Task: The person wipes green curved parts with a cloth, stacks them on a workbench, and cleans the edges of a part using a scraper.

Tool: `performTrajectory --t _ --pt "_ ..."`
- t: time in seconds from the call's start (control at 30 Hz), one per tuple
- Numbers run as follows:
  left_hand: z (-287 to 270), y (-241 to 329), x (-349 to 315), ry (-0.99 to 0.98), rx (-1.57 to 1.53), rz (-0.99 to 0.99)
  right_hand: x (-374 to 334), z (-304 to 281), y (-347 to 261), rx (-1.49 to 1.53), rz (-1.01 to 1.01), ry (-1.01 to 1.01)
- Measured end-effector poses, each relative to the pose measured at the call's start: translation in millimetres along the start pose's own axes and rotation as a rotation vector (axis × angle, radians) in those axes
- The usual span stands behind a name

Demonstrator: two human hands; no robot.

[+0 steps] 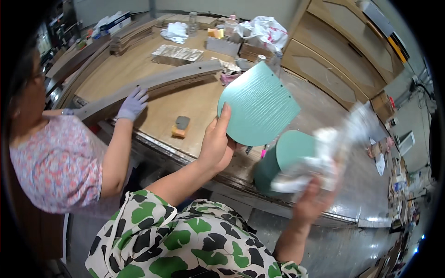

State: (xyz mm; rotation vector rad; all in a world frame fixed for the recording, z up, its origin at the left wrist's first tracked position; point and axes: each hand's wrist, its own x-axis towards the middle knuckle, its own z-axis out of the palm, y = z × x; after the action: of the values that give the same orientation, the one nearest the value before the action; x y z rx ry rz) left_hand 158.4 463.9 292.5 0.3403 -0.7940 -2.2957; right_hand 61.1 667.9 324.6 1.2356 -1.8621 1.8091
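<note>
The left hand (pixel 217 144) grips one shiny, rippled, round-edged green panel (pixel 259 104), one sponge (pixel 180 127) lying left of it; the right hand (pixel 311 202) clutches one crumpled white cloth (pixel 320 162).

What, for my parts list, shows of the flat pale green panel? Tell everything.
The glossy, flat pale green panel has one rounded end and an opposite straight edge with small dark holes near it. Wavy lines cross its face. It looks painted, core material unclear. The bare left hand grips its rounded end, thumb on the face, holding it tilted over the wooden workbench.
</note>
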Motion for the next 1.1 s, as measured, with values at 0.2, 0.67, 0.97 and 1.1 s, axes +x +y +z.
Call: performTrajectory --t 0.2,0.67,0.97,1.1 --pt "-49 -10 -37 0.094 -0.123 0.095 21 144 11 -0.424 -0.493 -0.618" --pt "-99 33 -72 0.242 -0.181 0.200 -30 190 43 -0.249 -0.446 -0.477" --pt "-110 23 -78 0.159 -0.247 -0.005 -61 152 56 -0.017 0.048 -0.579" --pt "-106 8 -76 0.069 -0.178 -0.145 -49 157 54 1.093 0.981 -0.331"
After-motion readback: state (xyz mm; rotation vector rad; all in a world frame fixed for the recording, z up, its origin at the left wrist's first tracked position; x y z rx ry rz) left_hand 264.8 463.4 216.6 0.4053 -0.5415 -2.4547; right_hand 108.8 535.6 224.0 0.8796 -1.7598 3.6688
